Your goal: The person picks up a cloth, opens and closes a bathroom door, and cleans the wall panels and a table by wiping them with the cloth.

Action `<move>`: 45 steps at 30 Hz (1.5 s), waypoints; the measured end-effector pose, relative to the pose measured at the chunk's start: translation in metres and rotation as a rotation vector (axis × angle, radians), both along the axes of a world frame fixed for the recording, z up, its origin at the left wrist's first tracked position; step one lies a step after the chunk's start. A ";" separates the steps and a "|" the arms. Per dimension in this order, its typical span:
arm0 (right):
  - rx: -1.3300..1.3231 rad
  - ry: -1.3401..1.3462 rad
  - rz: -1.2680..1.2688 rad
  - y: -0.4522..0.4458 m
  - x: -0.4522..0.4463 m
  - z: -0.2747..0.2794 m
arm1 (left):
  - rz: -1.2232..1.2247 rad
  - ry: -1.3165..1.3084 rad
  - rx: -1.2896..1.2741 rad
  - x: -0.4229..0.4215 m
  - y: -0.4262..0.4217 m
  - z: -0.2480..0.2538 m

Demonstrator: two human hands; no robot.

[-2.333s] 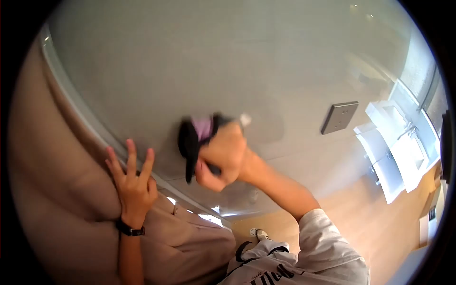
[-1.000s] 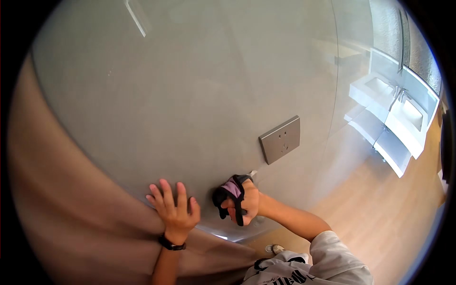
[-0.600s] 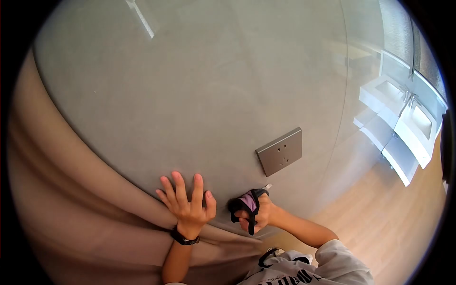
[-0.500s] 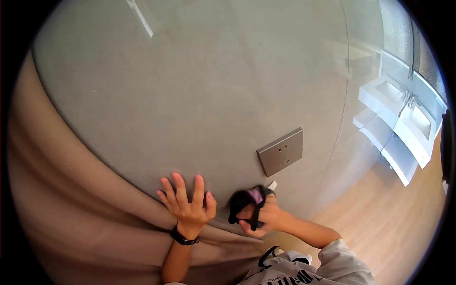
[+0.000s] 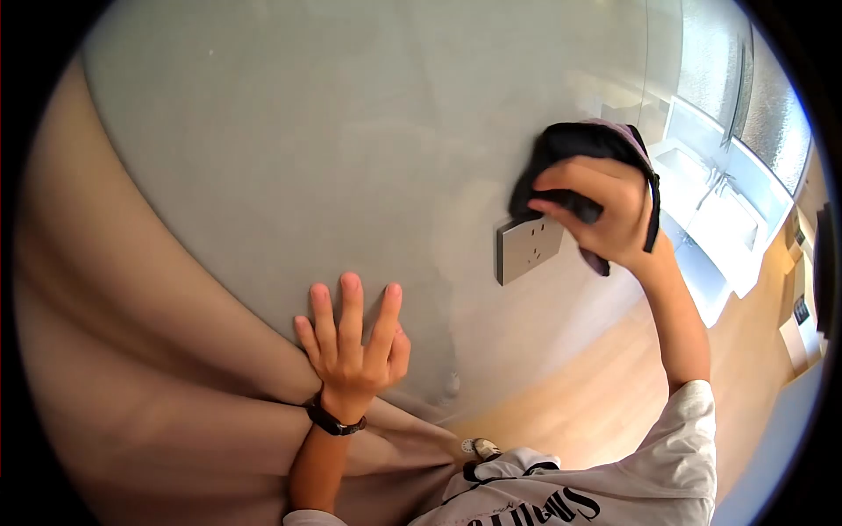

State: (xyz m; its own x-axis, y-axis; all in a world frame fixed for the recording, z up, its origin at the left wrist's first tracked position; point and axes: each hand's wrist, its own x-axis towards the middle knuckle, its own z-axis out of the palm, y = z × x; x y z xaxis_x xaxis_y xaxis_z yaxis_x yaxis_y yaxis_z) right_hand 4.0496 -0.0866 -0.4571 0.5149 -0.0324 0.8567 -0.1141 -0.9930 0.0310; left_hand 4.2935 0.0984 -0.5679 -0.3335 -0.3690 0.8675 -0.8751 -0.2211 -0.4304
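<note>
My left hand (image 5: pixel 355 355) lies against the grey, slightly glossy wall (image 5: pixel 307 158), fingers spread and holding nothing. A dark watch is on that wrist, close to the curtain. My right hand (image 5: pixel 610 206) is wrapped round a bunched black cloth (image 5: pixel 570 145) with purplish edges and a dangling black strip. The cloth is at the wall just above a metallic wall socket (image 5: pixel 526 254) and overlaps the socket's upper part in view. Fingers and cloth hide where the cloth meets the wall.
A beige curtain (image 5: pixel 158 324) hangs along the left. White washbasins (image 5: pixel 732 223) stand at the right beneath textured windows. Cardboard boxes (image 5: pixel 798 342) are at the far right on the wood-look floor (image 5: pixel 561 394). My shoe (image 5: pixel 485 449) shows at the bottom.
My right hand has moved the cloth up and to the right, from below the socket to above it. My left hand stays spread on the wall, and the view has shifted a little.
</note>
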 end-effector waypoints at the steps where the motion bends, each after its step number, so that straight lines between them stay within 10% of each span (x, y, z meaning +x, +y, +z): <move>1: 0.000 -0.007 -0.012 -0.003 -0.004 -0.003 | 0.000 -0.004 -0.005 -0.001 0.001 0.001; 29: 0.196 -0.426 -0.116 -0.009 0.002 0.049 | 0.049 -0.007 -0.062 -0.011 0.006 0.010; 45: -0.218 -0.521 0.176 -0.017 0.024 0.077 | 0.098 -0.043 -0.084 -0.011 0.007 0.022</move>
